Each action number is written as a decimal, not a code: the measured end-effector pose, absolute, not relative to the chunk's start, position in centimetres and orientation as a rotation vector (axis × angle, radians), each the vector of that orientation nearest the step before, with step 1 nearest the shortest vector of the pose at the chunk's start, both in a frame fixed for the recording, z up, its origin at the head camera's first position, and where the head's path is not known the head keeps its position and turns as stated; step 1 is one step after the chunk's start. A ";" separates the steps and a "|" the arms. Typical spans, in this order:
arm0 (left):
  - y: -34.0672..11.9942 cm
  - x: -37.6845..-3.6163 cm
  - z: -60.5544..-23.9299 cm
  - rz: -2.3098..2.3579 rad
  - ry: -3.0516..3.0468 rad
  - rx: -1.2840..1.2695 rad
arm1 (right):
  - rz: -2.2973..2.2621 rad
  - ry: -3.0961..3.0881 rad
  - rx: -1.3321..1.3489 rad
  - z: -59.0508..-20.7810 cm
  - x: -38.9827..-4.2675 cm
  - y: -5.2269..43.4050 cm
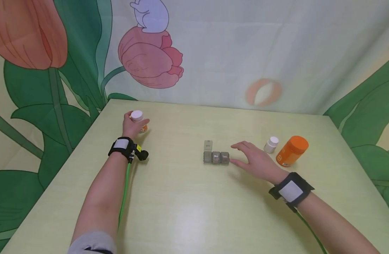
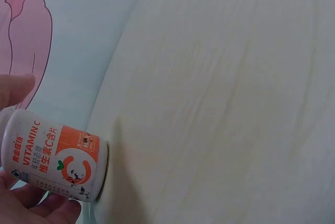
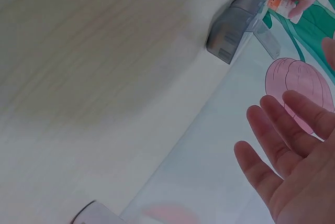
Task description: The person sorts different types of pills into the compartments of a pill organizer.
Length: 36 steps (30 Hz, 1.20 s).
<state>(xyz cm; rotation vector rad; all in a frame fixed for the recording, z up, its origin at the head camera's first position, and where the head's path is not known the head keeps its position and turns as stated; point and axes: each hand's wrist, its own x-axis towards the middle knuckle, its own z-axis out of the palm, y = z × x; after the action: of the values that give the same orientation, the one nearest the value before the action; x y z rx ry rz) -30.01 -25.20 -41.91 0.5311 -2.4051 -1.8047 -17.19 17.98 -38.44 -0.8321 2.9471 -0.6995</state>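
Observation:
At the far left of the table, my left hand (image 1: 131,126) grips a white bottle of vitamin C tablets (image 2: 52,156) with an orange label. Its white cap (image 1: 137,115) faces up, and the thumb and fingers lie on opposite sides of it. A small grey pill organizer (image 1: 216,157) sits mid-table, three compartments in a row. The left compartment's lid (image 1: 208,145) stands flipped back; the other two lids are down. Just right of the organizer hovers my right hand (image 1: 259,162), fingers spread and holding nothing. In the right wrist view its fingers (image 3: 275,145) are extended.
Beyond my right hand stand a small white bottle (image 1: 271,144) and a larger orange bottle (image 1: 292,151) with an orange lid. A curtain (image 1: 220,63) printed with flowers hangs along the table's back edge. A green cable (image 1: 124,192) runs down from each wrist strap.

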 end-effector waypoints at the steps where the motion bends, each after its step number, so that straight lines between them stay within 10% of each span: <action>1: -25.2 -30.0 -42.0 -1.787 -2.417 0.524 | -0.702 2.944 -0.831 -38.3 -17.1 18.0; 36: -9.9 -16.1 -42.4 -1.852 -2.843 -0.885 | -0.749 2.945 -0.979 -38.2 -14.0 18.0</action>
<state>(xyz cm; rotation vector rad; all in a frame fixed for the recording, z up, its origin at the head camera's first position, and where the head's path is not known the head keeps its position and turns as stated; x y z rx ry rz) -16.09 -9.85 -42.36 -0.8846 -2.8427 -1.8515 -13.97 18.02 -38.17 -0.9785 2.9450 -0.7489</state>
